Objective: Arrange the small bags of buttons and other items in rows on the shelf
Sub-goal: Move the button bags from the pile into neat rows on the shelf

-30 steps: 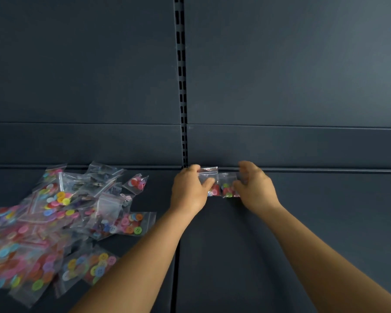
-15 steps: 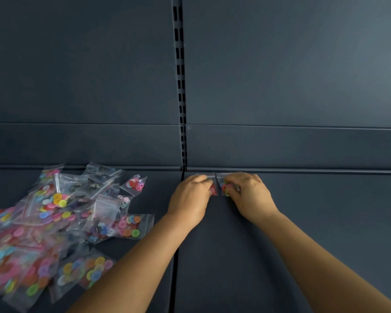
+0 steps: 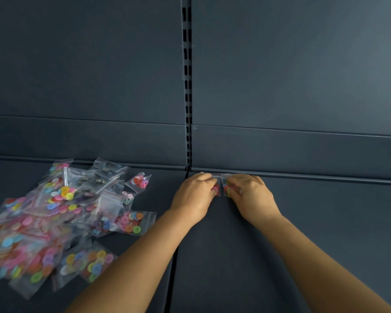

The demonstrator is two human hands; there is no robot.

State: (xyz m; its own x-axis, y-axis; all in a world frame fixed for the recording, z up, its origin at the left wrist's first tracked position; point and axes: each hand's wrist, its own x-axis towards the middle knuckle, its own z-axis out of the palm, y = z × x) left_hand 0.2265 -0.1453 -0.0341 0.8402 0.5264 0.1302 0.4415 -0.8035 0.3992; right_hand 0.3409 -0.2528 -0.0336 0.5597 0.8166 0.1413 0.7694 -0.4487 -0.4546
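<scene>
Two small clear bags of buttons lie side by side against the back lip of the shelf (image 3: 303, 222), just right of the slotted upright (image 3: 187, 86), at about 12 o'clock from the wrists. Left bag (image 3: 216, 188): mostly covered by the left hand (image 3: 195, 197), fingers curled over it and pressing it down. Right bag (image 3: 225, 187): right hand (image 3: 252, 197) pinches and presses it at its right part. Neither hand is released.

Handling (judgement): bags look very light, soft and slippery film; loose buttons inside will shift and bulge. Best taken by a corner or the sealed top strip, then flattened with the fingertips.

Orientation: clear sealed ends point to 12 o'clock, toward the back lip; buttons sit at the 6 o'clock end. Long axis runs 12–6.

Unsorted pile of bags (image 3: 54, 218) lies at 9 o'clock from the hands, well apart, bags overlapping at mixed angles.
</scene>
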